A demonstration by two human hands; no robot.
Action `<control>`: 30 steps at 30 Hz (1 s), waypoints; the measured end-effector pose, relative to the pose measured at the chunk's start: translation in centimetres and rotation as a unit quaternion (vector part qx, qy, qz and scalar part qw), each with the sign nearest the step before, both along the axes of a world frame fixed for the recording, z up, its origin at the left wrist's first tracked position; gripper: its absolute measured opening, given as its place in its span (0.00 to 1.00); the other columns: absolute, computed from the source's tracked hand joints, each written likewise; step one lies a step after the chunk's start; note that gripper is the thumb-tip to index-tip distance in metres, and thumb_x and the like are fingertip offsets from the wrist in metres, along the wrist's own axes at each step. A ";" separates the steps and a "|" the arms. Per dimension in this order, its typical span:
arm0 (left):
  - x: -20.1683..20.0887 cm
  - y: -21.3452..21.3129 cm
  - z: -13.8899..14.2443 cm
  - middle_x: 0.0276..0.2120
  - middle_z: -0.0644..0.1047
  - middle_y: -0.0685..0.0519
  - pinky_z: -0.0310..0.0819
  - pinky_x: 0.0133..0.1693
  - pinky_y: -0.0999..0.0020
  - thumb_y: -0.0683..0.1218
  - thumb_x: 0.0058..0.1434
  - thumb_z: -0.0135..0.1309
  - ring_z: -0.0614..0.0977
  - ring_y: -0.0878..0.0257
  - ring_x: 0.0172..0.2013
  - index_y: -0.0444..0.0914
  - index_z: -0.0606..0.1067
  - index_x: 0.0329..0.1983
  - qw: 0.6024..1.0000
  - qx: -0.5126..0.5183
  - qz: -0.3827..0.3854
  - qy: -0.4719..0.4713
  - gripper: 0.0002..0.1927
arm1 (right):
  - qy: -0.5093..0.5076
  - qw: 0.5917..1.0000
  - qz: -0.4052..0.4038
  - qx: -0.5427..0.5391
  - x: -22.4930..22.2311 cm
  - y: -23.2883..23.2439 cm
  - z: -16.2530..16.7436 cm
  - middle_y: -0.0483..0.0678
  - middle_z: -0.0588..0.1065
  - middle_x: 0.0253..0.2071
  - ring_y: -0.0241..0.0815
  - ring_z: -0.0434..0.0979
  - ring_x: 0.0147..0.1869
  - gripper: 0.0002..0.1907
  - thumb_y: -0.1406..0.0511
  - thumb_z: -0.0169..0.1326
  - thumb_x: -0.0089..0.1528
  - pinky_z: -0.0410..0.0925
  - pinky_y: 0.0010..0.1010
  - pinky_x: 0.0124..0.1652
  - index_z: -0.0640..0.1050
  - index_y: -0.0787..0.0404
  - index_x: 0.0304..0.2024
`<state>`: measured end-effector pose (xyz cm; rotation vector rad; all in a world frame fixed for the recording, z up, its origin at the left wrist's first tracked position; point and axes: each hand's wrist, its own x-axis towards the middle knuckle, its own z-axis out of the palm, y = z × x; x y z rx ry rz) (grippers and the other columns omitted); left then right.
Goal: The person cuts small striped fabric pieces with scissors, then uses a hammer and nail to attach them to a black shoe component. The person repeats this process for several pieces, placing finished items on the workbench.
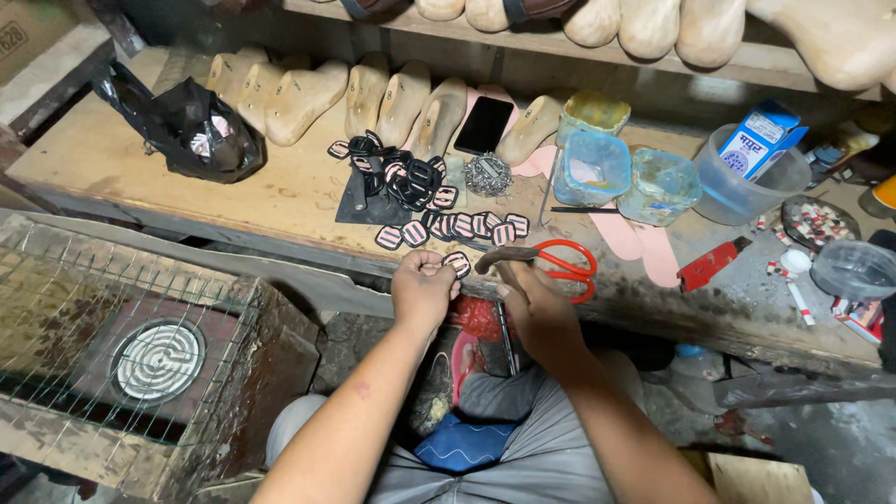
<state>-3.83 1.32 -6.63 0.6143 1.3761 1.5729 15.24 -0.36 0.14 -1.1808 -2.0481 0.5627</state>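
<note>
My left hand (422, 289) pinches a small oval patch (457, 264) with a black rim and pink stripes at the front edge of the wooden workbench (280, 191). My right hand (537, 313) is close beside it, fingers curled just under the rusty blades of red-handled scissors (567, 264) lying on the bench. I cannot make out whether those fingers grip anything. More striped patches (453, 227) lie in a row just behind, next to a heap of black buckles (406, 177).
Wooden shoe lasts (308, 93) line the back, with a dark phone (483, 124) leaning among them. Plastic tubs (597, 168), a blue-white carton (761, 140), a red cutter (709, 266) and a black bag (201, 131) sit around. A wire cage over a coil heater (159, 359) stands at lower left.
</note>
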 end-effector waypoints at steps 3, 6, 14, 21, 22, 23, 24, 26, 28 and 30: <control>0.1 -0.1 0.3 0.28 0.79 0.47 0.75 0.23 0.70 0.33 0.57 0.54 0.80 0.63 0.22 0.31 0.70 0.43 1.000 -0.002 -0.002 -0.013 0.11 | -0.024 0.999 0.025 0.019 -0.4 0.6 0.3 0.58 0.79 0.46 0.58 0.78 0.52 0.17 0.62 0.52 0.66 0.70 0.41 0.50 0.75 0.60 0.56; 0.2 -0.3 0.8 0.27 0.79 0.46 0.74 0.21 0.70 0.33 0.56 0.56 0.80 0.63 0.21 0.32 0.70 0.43 1.000 -0.004 -0.001 0.016 0.13 | 0.035 0.998 0.016 -0.039 -0.8 0.9 1.0 0.60 0.78 0.44 0.55 0.80 0.50 0.21 0.62 0.52 0.66 0.70 0.39 0.47 0.73 0.62 0.60; 0.1 0.0 2.2 0.26 0.78 0.48 0.73 0.20 0.70 0.34 0.56 0.59 0.79 0.63 0.19 0.34 0.69 0.41 0.998 -0.061 -0.002 -0.003 0.13 | 0.110 0.976 -0.044 -0.184 -1.5 0.7 1.9 0.61 0.78 0.39 0.56 0.81 0.43 0.26 0.63 0.50 0.64 0.71 0.38 0.42 0.68 0.58 0.66; -0.2 0.3 2.0 0.26 0.79 0.47 0.72 0.19 0.70 0.35 0.54 0.60 0.79 0.62 0.18 0.34 0.69 0.40 0.998 -0.063 -0.005 -0.001 0.14 | -0.034 0.995 0.068 0.068 -1.1 1.4 2.0 0.60 0.77 0.45 0.61 0.78 0.50 0.18 0.65 0.51 0.66 0.70 0.45 0.46 0.74 0.61 0.58; -0.3 0.4 2.0 0.26 0.79 0.46 0.72 0.19 0.69 0.35 0.54 0.61 0.79 0.62 0.18 0.34 0.69 0.40 0.998 -0.069 -0.004 0.008 0.14 | -0.059 0.988 0.094 0.104 -1.0 1.6 2.2 0.59 0.76 0.46 0.61 0.77 0.50 0.17 0.67 0.50 0.66 0.70 0.46 0.47 0.74 0.60 0.58; -0.3 0.5 2.0 0.26 0.79 0.46 0.72 0.19 0.69 0.35 0.54 0.61 0.79 0.61 0.18 0.34 0.69 0.40 0.997 -0.077 -0.003 0.016 0.14 | -0.082 0.988 0.094 0.096 -0.8 1.7 2.5 0.58 0.76 0.45 0.60 0.77 0.49 0.17 0.66 0.51 0.65 0.70 0.46 0.46 0.75 0.59 0.57; -0.3 0.5 1.9 0.26 0.78 0.46 0.72 0.19 0.69 0.35 0.54 0.62 0.79 0.61 0.18 0.35 0.69 0.40 0.996 -0.084 -0.001 0.024 0.14 | -0.105 0.986 0.095 0.089 -0.7 1.8 2.9 0.57 0.76 0.44 0.59 0.77 0.48 0.16 0.65 0.52 0.65 0.70 0.46 0.45 0.75 0.58 0.56; -0.3 0.8 1.9 0.26 0.79 0.46 0.73 0.19 0.69 0.36 0.54 0.61 0.80 0.61 0.18 0.35 0.69 0.39 0.995 -0.093 -0.004 0.020 0.14 | -0.132 0.975 0.100 0.148 -0.9 2.1 3.5 0.55 0.76 0.44 0.57 0.76 0.49 0.15 0.65 0.52 0.65 0.70 0.46 0.45 0.74 0.59 0.55; -0.3 0.7 1.9 0.26 0.79 0.46 0.73 0.18 0.69 0.36 0.54 0.61 0.80 0.61 0.18 0.35 0.69 0.39 0.996 -0.092 -0.004 0.017 0.14 | -0.139 0.947 0.108 0.269 -1.4 2.0 3.9 0.54 0.76 0.49 0.56 0.76 0.51 0.14 0.67 0.51 0.65 0.71 0.44 0.47 0.73 0.63 0.53; -0.3 0.7 1.8 0.26 0.79 0.47 0.73 0.18 0.69 0.37 0.54 0.62 0.80 0.61 0.18 0.35 0.69 0.38 0.997 -0.079 -0.005 0.018 0.13 | -0.118 0.976 0.086 0.164 -1.9 1.4 4.1 0.54 0.75 0.43 0.56 0.76 0.48 0.15 0.67 0.51 0.63 0.70 0.45 0.44 0.76 0.61 0.53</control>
